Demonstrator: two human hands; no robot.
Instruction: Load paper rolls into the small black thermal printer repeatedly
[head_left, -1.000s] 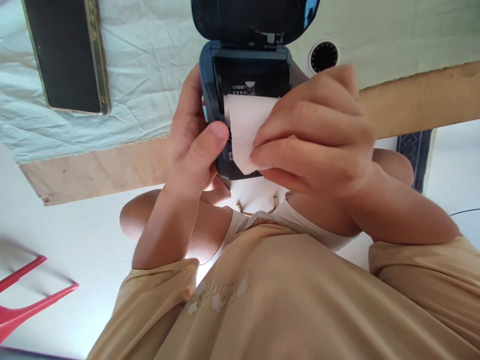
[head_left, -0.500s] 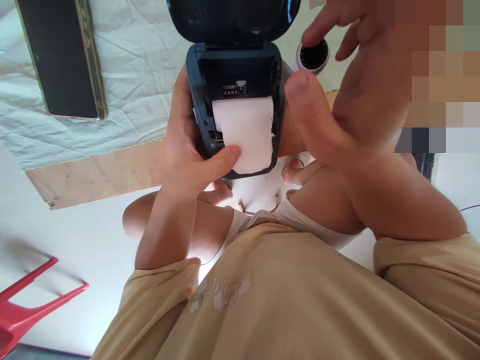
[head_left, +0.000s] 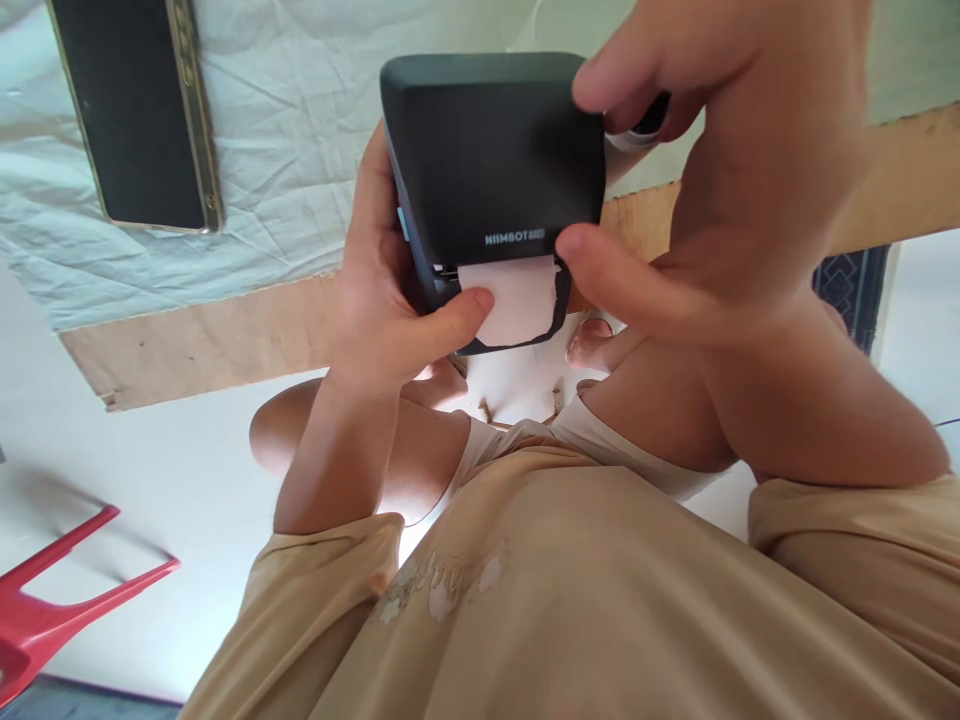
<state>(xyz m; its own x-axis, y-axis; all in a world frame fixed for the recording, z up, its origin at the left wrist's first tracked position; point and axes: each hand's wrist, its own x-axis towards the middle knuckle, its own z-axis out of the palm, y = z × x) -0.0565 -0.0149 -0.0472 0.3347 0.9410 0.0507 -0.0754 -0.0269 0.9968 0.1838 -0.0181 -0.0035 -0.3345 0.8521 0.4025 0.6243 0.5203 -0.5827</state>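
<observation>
My left hand [head_left: 382,290] is wrapped round the left side of a dark label printer [head_left: 431,290]. Its thumb presses the white label paper [head_left: 521,300] that sticks out at the front. The printer's black lid [head_left: 487,160], marked NIIMBOT, lies over the body, and a small gap with inner parts shows at its front left edge. My right hand [head_left: 720,200] has its thumb on the lid's front right corner and its index finger near the far right corner. Behind the right fingers, a round dark-faced object [head_left: 649,115] is partly hidden.
A phone [head_left: 131,110] with a dark screen lies at the left on the wrinkled pale cloth [head_left: 277,150]. The cloth covers a board with a bare wooden edge [head_left: 202,335]. Red stool legs [head_left: 82,590] show on the floor at lower left, and a dark patterned mat [head_left: 847,300] at right.
The printer's lid has swung down from upright over the paper roll bay. My right hand has come in from the right onto the lid. The left hand keeps its hold.
</observation>
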